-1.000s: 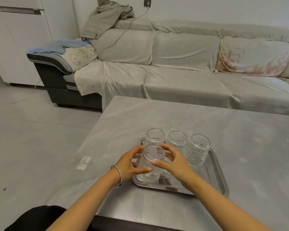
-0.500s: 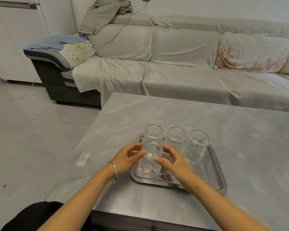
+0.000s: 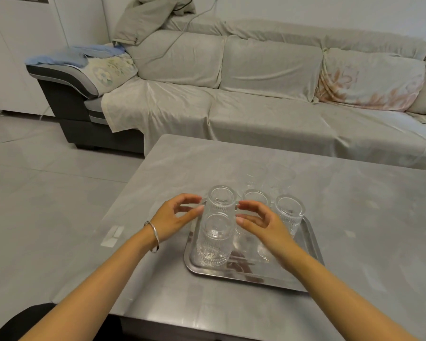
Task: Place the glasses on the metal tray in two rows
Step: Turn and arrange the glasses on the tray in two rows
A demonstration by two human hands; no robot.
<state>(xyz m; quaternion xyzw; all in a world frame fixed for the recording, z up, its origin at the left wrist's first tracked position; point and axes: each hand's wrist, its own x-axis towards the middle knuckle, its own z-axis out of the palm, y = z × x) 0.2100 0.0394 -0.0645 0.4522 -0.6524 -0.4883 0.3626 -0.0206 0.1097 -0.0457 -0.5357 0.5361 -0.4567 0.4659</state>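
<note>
A metal tray (image 3: 241,275) lies on the grey table. Three ribbed clear glasses stand in its back row: one at the left (image 3: 221,201), one in the middle (image 3: 255,196), one at the right (image 3: 289,212). A further glass (image 3: 214,241) stands alone at the tray's front left corner. Two more glasses (image 3: 268,177) stand on the table just behind the tray, faint against the surface. My left hand (image 3: 174,220) hovers left of the front glass, fingers apart, not touching it. My right hand (image 3: 263,223) hovers to its right, also open and empty.
The grey table (image 3: 354,217) reaches past the tray on the right and front. A covered sofa (image 3: 256,94) runs along the table's far side. Tiled floor (image 3: 47,193) lies beyond the table's left edge. A small white label (image 3: 112,236) sits near that edge.
Both hands held the front-left glass and set it down on the tray; now they have let go and drawn apart to either side.
</note>
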